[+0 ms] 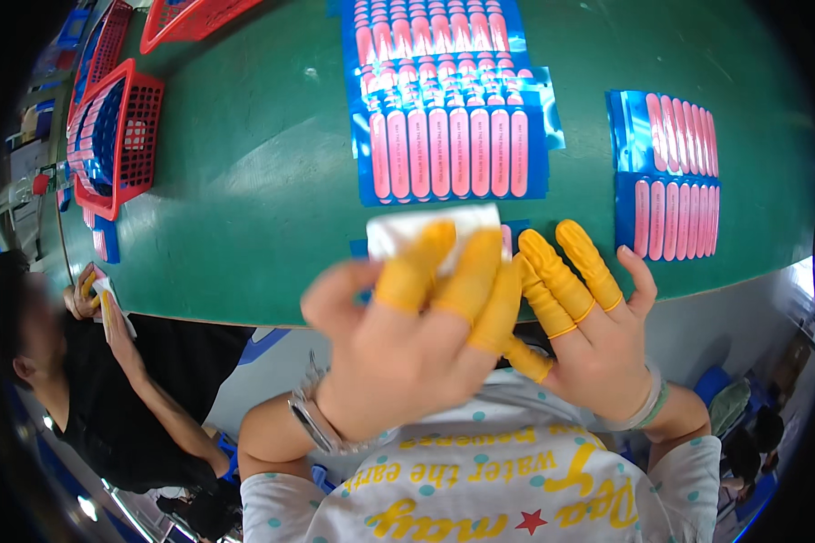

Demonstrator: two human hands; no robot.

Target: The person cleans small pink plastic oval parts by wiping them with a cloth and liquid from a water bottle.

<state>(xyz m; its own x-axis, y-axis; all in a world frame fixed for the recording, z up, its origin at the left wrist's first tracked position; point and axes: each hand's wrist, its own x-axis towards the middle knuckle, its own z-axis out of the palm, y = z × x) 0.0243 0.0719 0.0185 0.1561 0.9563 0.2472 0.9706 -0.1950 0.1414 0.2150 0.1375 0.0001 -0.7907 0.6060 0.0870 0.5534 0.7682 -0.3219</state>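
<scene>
My left hand [417, 317], with yellow finger cots on several fingers, presses a folded white cloth [389, 231] down near the table's front edge. The hand is somewhat blurred. Beneath the cloth lies a blue sheet with pink strips [517, 231], mostly hidden by the cloth and my fingers. My right hand [593, 317], also in yellow finger cots, has its fingers stretched out flat beside the left one, at the sheet's right end. Nothing shows in its grasp.
Stacked blue sheets of pink round-ended strips [451, 154] lie ahead on the green table [244, 181]. Another set [675, 217] lies at right. A red basket [145, 136] of similar sheets stands at left. A co-worker [127, 389] at left handles a white cloth.
</scene>
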